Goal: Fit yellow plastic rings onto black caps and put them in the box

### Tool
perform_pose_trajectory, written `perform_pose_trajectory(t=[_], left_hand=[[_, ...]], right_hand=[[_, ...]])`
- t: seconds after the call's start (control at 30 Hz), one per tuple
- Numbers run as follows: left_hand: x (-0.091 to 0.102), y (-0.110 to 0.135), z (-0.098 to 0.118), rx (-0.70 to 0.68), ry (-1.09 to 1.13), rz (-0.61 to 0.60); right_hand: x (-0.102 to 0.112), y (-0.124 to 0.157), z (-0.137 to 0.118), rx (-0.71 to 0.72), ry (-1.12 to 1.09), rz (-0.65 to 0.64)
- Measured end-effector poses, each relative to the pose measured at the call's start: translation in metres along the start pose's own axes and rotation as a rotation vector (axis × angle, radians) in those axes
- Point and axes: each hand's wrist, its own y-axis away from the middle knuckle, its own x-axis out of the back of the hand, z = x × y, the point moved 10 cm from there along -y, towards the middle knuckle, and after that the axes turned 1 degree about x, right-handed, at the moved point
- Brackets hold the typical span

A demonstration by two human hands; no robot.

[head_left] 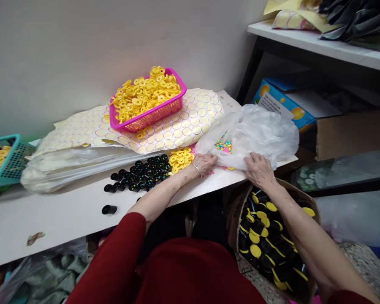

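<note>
A crumpled, translucent plastic bag [258, 131] lies at the right end of the white table, with small multicoloured beads [224, 146] showing in it. My left hand [205, 164] grips the bag's near left edge, fingertips partly hidden. At its near right edge, my right hand [260, 172] has its fingers closed on the plastic. Beside my left hand lie yellow plastic rings [181, 160]. Left of those, several small black cylinders [142, 174] stand in a cluster, some with coloured bits inside. One black cylinder [109, 209] lies apart on its side.
A pink basket [158, 117] heaped with yellow rings stands on sheets of round stickers [202, 112]. A teal basket [14, 162] is far left. Below my right forearm, a carton [315, 211] holds black cylinders with yellow caps. A white shelf [319, 46] and blue box [283, 103] are at right.
</note>
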Motion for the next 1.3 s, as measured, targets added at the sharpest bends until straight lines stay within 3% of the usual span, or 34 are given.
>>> perform_pose_trajectory(t=[0.2,0.33,0.4,0.47,0.57,0.67,0.73,0.8,0.9,0.97,1.03,1.1,1.2,1.3], left_hand=[[0.006,-0.022,0.001,0.112,0.043,0.122],[0.01,-0.013,0.01,0.102,0.023,0.29],[0.016,0.008,0.021,0.039,-0.01,0.409],[0.016,0.039,0.032,-0.035,-0.022,0.512],[0.0,0.094,0.038,-0.065,0.028,0.59],[-0.023,0.156,0.034,-0.035,0.118,0.674],[-0.033,0.203,0.024,0.036,0.178,0.789],[-0.039,0.256,0.001,0.213,0.212,0.939],[-0.053,0.334,-0.052,0.67,0.229,1.121],[-0.072,0.367,-0.09,0.944,0.326,1.11],[-0.092,0.378,-0.12,1.089,0.477,1.035],[-0.102,0.371,-0.137,1.099,0.605,0.964],[-0.104,0.353,-0.145,1.017,0.697,0.932],[-0.1,0.337,-0.139,0.928,0.726,0.947]], right_hand=[[-0.025,-0.035,0.019,-0.088,-0.06,-0.043],[-0.021,-0.037,0.024,-0.138,-0.144,-0.141],[-0.007,-0.025,0.026,-0.177,-0.17,-0.155],[0.02,-0.011,0.018,-0.161,-0.189,-0.048],[0.066,0.014,-0.02,-0.039,-0.349,0.24],[0.069,0.031,-0.067,-0.002,-0.743,0.306],[0.052,0.033,-0.097,-0.018,-0.942,0.24],[0.036,0.031,-0.117,-0.055,-1.005,0.2],[0.02,0.025,-0.116,-0.191,-0.981,0.25],[0.014,0.019,-0.112,-0.243,-0.956,0.28],[0.01,0.013,-0.113,-0.249,-0.916,0.281],[0.006,0.009,-0.113,-0.274,-0.846,0.28],[-0.001,0.012,-0.105,-0.35,-0.743,0.289],[-0.008,0.015,-0.099,-0.36,-0.721,0.266]])
